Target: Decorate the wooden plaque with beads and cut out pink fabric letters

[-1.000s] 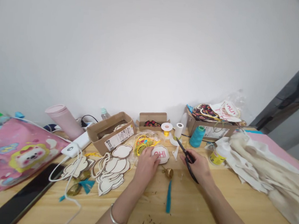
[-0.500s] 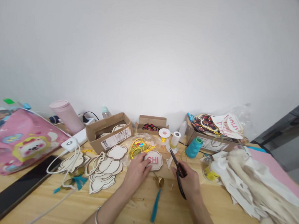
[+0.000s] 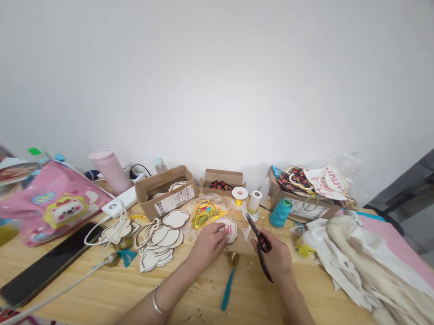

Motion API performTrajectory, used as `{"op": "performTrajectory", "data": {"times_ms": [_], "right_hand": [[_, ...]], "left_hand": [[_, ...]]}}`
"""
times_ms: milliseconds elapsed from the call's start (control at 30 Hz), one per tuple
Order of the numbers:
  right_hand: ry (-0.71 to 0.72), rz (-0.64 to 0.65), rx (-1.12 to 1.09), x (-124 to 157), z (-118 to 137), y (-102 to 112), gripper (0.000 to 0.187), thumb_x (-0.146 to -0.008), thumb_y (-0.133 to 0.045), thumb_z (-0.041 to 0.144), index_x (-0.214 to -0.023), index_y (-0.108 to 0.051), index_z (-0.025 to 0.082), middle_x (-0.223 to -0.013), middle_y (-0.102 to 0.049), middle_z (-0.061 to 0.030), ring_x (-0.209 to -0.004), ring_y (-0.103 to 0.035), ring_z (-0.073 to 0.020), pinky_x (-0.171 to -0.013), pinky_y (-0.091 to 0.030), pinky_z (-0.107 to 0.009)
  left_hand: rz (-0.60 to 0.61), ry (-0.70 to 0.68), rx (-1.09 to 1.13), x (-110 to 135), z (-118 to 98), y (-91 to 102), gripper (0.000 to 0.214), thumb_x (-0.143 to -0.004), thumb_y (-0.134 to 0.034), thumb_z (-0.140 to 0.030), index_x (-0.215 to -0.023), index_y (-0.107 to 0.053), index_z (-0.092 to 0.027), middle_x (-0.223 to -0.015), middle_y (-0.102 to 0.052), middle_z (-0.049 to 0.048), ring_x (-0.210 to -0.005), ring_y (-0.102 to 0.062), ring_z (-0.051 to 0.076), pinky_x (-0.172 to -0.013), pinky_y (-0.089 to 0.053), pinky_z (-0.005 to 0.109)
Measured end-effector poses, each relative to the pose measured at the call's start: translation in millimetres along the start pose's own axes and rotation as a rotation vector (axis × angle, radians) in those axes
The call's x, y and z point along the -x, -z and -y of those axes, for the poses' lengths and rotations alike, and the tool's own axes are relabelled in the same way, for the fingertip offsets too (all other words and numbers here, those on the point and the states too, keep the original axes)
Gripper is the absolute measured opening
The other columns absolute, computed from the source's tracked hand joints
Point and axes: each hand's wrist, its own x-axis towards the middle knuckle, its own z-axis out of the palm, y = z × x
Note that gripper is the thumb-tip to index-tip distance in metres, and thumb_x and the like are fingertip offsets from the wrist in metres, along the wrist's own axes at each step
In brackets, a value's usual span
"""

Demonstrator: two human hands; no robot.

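My left hand rests on a white cloud-shaped piece with pink letters, its fingers curled over the piece's left side. My right hand grips black scissors, blades pointing up and away toward a white tape roll. A small brass bell with a teal tassel lies on the wooden table between my hands. A tangle of yellow cord sits just beyond my left hand.
Several cloud-shaped cutouts lie left of my hands. Cardboard boxes, a teal thread spool, a pink tumbler, a pink cartoon bag, a dark tablet and white fabric surround the work area.
My left hand has slid further over the lettered piece, hiding most of the letters. The view has shifted slightly; my right hand still holds the scissors.
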Motion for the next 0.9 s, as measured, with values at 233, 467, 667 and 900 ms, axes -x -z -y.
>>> {"op": "performTrajectory", "data": {"times_ms": [233,467,667,900], "right_hand": [[-0.104,0.039,0.184,38.1,-11.7,17.7,0.022,-0.073,-0.050,0.038,-0.088,-0.063,0.027,-0.069,-0.069,-0.0007,-0.059,-0.063,-0.0187,-0.048,-0.042,-0.024],[-0.281,-0.163,0.062,87.0,-20.2,17.4,0.028,-0.070,-0.051,0.041,-0.087,-0.067,0.026,-0.080,-0.071,-0.0028,-0.067,-0.067,-0.0190,-0.052,-0.051,-0.022],[-0.197,-0.150,0.023,87.9,-19.3,20.0,0.027,-0.072,-0.049,0.034,-0.090,-0.067,0.024,-0.082,-0.071,-0.0031,-0.067,-0.067,-0.0175,-0.056,-0.052,-0.021],[-0.121,-0.135,0.056,86.3,-26.1,14.5,0.028,-0.073,-0.046,0.029,-0.091,-0.067,0.023,-0.085,-0.070,-0.0035,-0.073,-0.066,-0.0180,-0.061,-0.052,-0.023]], "left_hand": [[0.140,0.080,0.007,-30.0,31.4,20.1,0.019,-0.075,-0.054,-0.018,-0.085,-0.069,-0.020,-0.113,-0.058,0.0109,-0.106,-0.051,0.024,-0.090,-0.040,0.042],[0.148,0.057,0.019,-51.0,28.1,22.4,0.015,-0.070,-0.058,-0.014,-0.078,-0.070,-0.018,-0.113,-0.058,0.0121,-0.108,-0.050,0.026,-0.093,-0.037,0.043],[0.135,0.051,0.061,-48.6,33.1,18.8,0.014,-0.074,-0.055,-0.016,-0.077,-0.069,-0.018,-0.119,-0.055,0.0115,-0.112,-0.048,0.023,-0.095,-0.036,0.040],[0.158,0.016,0.083,-52.6,45.5,10.3,0.012,-0.071,-0.061,-0.019,-0.080,-0.069,-0.020,-0.114,-0.057,0.0103,-0.110,-0.049,0.024,-0.094,-0.036,0.041]]}}
